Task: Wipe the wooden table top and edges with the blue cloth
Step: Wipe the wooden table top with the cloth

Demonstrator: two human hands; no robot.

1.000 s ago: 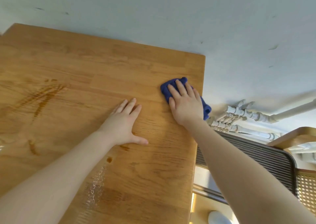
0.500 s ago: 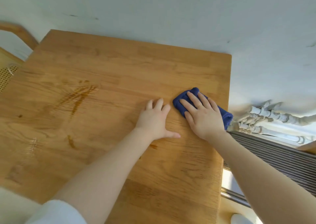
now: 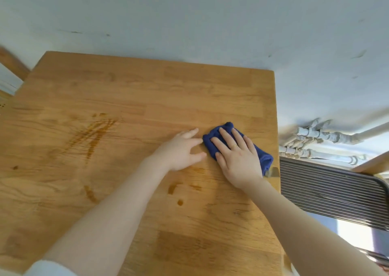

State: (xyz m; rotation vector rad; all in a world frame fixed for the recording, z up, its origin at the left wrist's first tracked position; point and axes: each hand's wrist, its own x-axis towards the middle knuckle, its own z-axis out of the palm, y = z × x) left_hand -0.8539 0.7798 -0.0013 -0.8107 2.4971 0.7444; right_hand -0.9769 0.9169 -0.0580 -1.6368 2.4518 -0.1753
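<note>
The right hand [image 3: 235,157] lies flat, fingers spread, pressing the folded blue cloth [image 3: 261,155] onto the wooden table top [image 3: 147,90] near its right edge, while the left hand [image 3: 181,151] rests open and empty just beside it. Keep the palm's weight even and sweep leftward in overlapping strokes toward the brown streaks [image 3: 92,134] (they look dried, so probably several passes).

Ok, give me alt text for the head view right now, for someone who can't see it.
A right hand presses a folded blue cloth flat on a wooden table near its right edge, while the left hand rests just beside it. Brown streaks mark the wood to the left.
</note>
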